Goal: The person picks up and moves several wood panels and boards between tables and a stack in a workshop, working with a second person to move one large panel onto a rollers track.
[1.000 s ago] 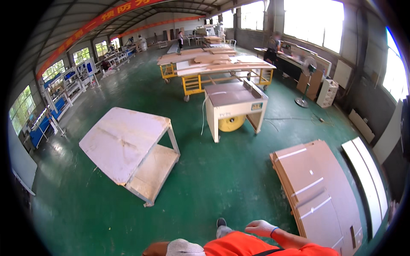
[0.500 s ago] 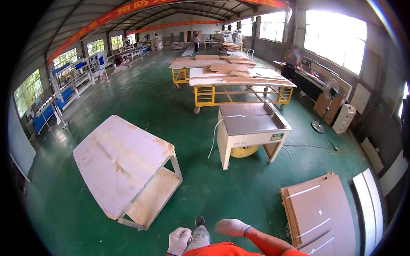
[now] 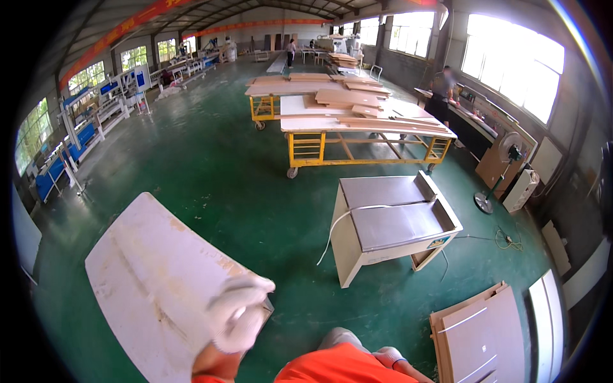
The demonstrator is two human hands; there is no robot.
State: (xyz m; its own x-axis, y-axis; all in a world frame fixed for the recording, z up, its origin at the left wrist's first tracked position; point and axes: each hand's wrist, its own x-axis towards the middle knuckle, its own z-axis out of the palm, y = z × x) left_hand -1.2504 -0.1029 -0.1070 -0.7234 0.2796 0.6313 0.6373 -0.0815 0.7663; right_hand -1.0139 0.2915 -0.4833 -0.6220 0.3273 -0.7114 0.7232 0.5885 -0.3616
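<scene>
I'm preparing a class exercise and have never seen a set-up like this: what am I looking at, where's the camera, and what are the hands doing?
There is no robot, just a person in an orange top. A wide camera on their head looks down, so straight edges bend near the rim. The gloved left hand is blurred over the right corner of a white-topped table; I cannot tell whether it grips. The gloved right hand is low at the wearer's right, with nothing visibly held. Ahead, a white strap lies across a steel-topped strapping machine. Beyond, brown boards lie on a yellow-framed trolley.
</scene>
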